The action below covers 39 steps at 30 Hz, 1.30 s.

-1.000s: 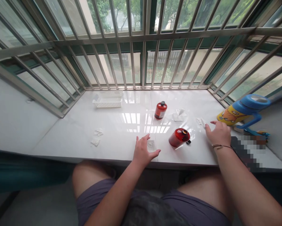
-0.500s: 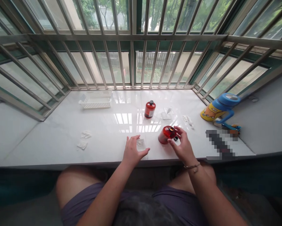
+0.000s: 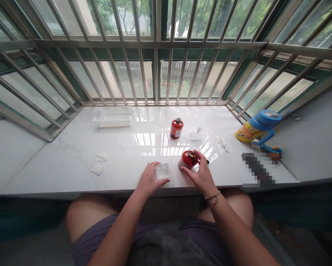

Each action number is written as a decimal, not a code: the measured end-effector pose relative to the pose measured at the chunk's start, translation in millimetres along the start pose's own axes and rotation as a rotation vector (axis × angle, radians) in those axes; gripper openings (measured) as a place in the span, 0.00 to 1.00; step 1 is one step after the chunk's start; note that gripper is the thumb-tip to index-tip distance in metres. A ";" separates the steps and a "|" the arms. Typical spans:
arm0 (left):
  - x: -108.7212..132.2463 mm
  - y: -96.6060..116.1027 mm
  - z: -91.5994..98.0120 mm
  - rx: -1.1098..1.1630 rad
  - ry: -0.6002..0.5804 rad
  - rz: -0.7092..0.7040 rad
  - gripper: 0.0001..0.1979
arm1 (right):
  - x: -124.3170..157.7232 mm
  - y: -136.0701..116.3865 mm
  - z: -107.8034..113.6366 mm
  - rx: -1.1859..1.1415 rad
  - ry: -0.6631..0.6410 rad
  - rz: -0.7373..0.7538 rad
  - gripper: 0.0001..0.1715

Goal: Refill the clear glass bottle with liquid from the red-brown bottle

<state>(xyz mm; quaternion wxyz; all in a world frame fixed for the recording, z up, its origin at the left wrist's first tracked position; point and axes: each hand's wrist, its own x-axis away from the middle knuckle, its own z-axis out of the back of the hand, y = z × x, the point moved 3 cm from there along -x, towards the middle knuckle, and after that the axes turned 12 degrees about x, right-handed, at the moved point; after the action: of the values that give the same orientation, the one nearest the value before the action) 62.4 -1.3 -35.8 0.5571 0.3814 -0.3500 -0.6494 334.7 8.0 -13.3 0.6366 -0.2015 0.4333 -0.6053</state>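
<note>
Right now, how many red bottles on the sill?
2. Open red bottle held in the right hand at the front; capped red bottle upright behind it, mid-sill.

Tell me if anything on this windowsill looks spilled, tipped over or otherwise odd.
No spill shows. The open red bottle in the right hand is uncapped and tilted toward the clear square dish that the left hand holds. Crumpled white wads lie scattered on the sill.

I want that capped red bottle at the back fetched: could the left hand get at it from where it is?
Probably yes: the left hand holds a small clear dish, but bare sill lies between it and the capped bottle.
</note>
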 end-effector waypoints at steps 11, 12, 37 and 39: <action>27.3 69.3 10.2 0.212 -0.176 -0.049 0.39 | 79.1 -23.3 9.3 -0.455 -0.113 -0.173 0.28; 29.5 80.1 8.1 0.231 -0.209 -0.086 0.39 | 84.2 -25.9 5.3 -0.575 -0.194 -0.247 0.32; 24.1 105.9 -27.7 0.241 -0.420 -0.201 0.42 | 90.9 -51.2 2.9 -1.228 -0.371 -0.732 0.35; 22.4 107.3 -27.4 0.246 -0.434 -0.213 0.42 | 91.7 -50.7 3.5 -1.217 -0.370 -0.737 0.31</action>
<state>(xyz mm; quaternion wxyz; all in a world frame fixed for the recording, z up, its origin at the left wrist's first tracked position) 133.6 -38.7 43.5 0.3470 0.3330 -0.4953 -0.7235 297.3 -89.1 0.0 0.2301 -0.7507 0.4823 -0.3885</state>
